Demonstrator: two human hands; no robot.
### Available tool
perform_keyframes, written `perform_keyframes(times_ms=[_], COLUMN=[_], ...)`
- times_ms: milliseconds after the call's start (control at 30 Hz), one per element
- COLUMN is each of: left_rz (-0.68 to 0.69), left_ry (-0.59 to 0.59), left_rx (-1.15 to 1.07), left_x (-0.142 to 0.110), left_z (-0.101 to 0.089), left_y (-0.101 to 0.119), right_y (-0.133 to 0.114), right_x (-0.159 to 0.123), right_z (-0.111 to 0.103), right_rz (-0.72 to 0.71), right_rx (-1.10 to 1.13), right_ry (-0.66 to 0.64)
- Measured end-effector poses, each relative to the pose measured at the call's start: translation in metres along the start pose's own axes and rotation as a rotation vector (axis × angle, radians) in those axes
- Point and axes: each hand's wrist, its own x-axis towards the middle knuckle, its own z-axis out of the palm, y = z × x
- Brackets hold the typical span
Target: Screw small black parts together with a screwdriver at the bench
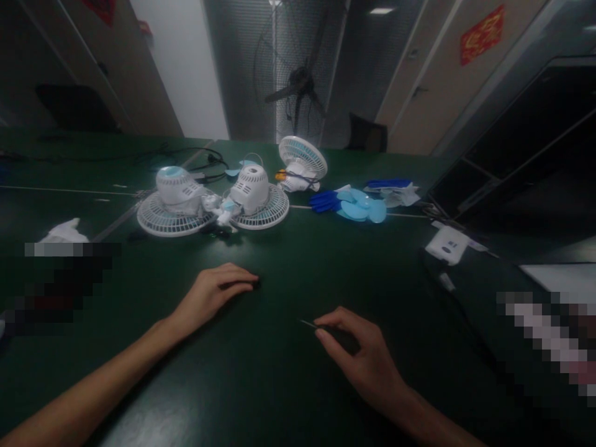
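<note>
Over the green table (279,360), my left hand (216,288) pinches a small dark piece (257,282) between thumb and fingertips; its kind is too small to tell. My right hand (361,347), lower and to the right, is closed on a slim tool with a thin metal shaft (307,323) that points left; its handle is hidden in the fingers. Beyond my left hand, two white fans lie grille-down, a left fan (179,202) and a middle fan (255,197). Behind them a third small fan (302,164) rests with its grille tilted up.
Light-blue fan blades (361,206) lie beside dark-blue gloves (325,202) at the back right. A white box (447,243) with a black cable sits at the right. Crumpled white plastic (65,233) is at the left. A large standing fan (300,81) stands beyond the table.
</note>
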Motion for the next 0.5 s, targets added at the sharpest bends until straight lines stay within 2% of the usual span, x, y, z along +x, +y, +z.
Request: perform_keyframes(times_ms=[200, 300, 400, 500], left_rz=[-0.118, -0.177, -0.204, -0.199], left_ry=[0.192, 0.29, 0.32, 0.314], left_rx=[0.391, 0.536, 0.599, 0.646], left_x=[-0.014, -0.025, -0.032, -0.034], left_z=[-0.074, -0.102, -0.115, -0.115], left_y=[-0.08, -0.108, -0.119, -0.12], right_y=[-0.001, 0.0, 0.001, 0.002], right_x=[-0.001, 0.0, 0.0, 0.001], right_z=[-0.002, -0.002, -0.001, -0.001], right_rz=[-0.008, -0.009, -0.008, -0.004], right_rx=[0.006, 0.004, 0.005, 0.003], right_ry=[-0.003, -0.001, -0.016, -0.024])
